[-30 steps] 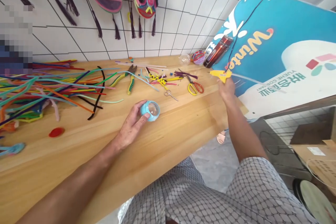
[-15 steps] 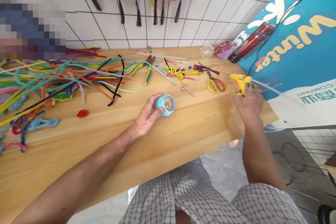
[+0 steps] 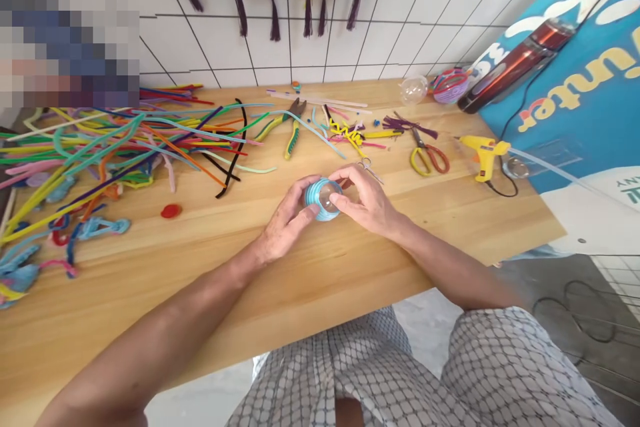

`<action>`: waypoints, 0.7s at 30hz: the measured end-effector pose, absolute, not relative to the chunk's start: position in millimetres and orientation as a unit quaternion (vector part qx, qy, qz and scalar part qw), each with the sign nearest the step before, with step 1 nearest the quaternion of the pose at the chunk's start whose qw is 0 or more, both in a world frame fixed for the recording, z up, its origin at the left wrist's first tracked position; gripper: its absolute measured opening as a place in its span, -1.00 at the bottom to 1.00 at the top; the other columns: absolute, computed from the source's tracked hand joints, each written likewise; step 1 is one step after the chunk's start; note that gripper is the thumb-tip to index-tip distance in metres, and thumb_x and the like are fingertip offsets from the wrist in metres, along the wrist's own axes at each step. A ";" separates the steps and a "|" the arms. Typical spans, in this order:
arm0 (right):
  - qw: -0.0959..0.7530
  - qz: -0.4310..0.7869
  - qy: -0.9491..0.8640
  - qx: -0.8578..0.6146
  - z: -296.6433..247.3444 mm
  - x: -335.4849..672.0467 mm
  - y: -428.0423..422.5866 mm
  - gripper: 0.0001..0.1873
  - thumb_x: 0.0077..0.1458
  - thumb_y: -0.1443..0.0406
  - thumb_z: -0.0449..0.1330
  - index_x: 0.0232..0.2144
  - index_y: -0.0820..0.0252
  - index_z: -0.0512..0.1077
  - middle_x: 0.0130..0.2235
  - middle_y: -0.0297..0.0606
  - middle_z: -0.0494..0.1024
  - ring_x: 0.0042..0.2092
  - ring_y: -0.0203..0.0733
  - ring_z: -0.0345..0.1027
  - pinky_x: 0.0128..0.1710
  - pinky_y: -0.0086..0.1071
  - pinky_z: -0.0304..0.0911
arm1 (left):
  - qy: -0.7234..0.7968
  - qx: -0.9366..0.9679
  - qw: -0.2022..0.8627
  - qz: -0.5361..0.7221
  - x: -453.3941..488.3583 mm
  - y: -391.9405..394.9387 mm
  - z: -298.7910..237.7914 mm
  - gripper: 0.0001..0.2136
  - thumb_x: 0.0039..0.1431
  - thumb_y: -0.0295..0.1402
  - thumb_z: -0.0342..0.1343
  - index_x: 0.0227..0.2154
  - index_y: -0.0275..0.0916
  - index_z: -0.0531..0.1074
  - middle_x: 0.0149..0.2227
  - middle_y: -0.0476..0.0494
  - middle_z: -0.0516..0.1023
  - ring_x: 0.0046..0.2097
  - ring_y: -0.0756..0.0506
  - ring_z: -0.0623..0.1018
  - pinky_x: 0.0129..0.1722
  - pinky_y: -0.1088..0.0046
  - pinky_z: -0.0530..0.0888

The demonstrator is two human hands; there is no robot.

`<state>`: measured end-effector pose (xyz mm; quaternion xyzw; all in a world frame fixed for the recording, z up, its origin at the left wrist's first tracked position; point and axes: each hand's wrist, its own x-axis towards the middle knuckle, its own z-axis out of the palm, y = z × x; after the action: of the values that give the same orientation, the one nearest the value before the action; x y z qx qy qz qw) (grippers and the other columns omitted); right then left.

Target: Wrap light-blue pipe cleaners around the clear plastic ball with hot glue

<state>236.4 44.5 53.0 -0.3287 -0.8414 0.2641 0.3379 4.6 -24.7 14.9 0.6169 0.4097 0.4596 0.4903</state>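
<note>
Near the middle of the table, a small clear plastic ball (image 3: 327,197) has light blue pipe cleaner wound round it in rings. My left hand (image 3: 287,220) grips its left side, thumb in front and fingers behind. From the right, my right hand (image 3: 367,203) closes on the ball, its thumb on the bare clear part and its fingers curled over the far side. A yellow hot glue gun (image 3: 484,155) with a clear glue stick in its back rests at the right end of the table. Small scissors (image 3: 367,163) lie just behind my right hand, partly covered.
Many coloured pipe cleaners (image 3: 120,140) cover the left of the table, with a red disc (image 3: 171,211) in front. Behind the ball lie pliers (image 3: 290,127), red-and-yellow scissors (image 3: 427,155) and a clear ball (image 3: 414,89). A dark red flask (image 3: 517,65) stands at the back right.
My right hand has let go of the glue gun, which stays at the right, and has moved left to the ball. The left hand keeps its hold; the view has shifted slightly.
</note>
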 end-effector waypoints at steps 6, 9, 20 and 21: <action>0.364 0.263 -0.836 -0.315 41.3 239.6 39.5 -0.68 0.44 0.03 0.23 0.06 0.07 0.45 0.01 -0.14 0.67 -0.05 -0.07 0.57 -0.05 -0.13 0.53 | 0.403 0.609 0.499 0.468 5.2 -26.8 15.3 -0.49 0.56 -0.01 0.16 0.42 -0.05 0.32 0.42 -0.25 0.46 0.43 -0.32 0.47 0.51 -0.08 0.36; 0.381 0.253 -0.839 -0.294 37.4 238.5 39.9 -0.69 0.46 0.03 0.22 0.07 0.06 0.45 0.00 -0.13 0.66 -0.04 -0.03 0.56 -0.06 -0.11 0.54 | 0.402 0.612 0.493 0.470 5.0 -26.9 14.1 -0.49 0.56 -0.01 0.18 0.42 -0.04 0.33 0.46 -0.25 0.43 0.44 -0.33 0.47 0.52 -0.08 0.36; 0.411 0.227 -0.841 -0.270 31.4 234.9 37.1 -0.71 0.44 0.14 0.26 0.12 0.04 0.43 0.07 -0.08 0.65 0.13 0.07 0.57 0.14 0.03 0.54 | 0.394 0.612 0.493 0.477 3.7 -25.5 10.4 -0.53 0.55 -0.08 0.23 0.40 0.00 0.36 0.45 -0.23 0.45 0.44 -0.28 0.49 0.49 -0.02 0.43; 0.410 0.227 -0.841 -0.270 31.2 234.8 37.1 -0.71 0.44 0.14 0.26 0.12 0.04 0.44 0.08 -0.07 0.65 0.13 0.07 0.57 0.14 0.04 0.54 | 0.394 0.612 0.493 0.477 3.8 -25.3 10.8 -0.53 0.54 -0.07 0.24 0.39 -0.01 0.37 0.45 -0.24 0.45 0.43 -0.28 0.49 0.48 -0.02 0.44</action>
<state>234.8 37.1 31.2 -0.2695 -0.8414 0.2266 0.4100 3.8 -25.3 10.8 0.6120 0.3943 0.4769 0.4925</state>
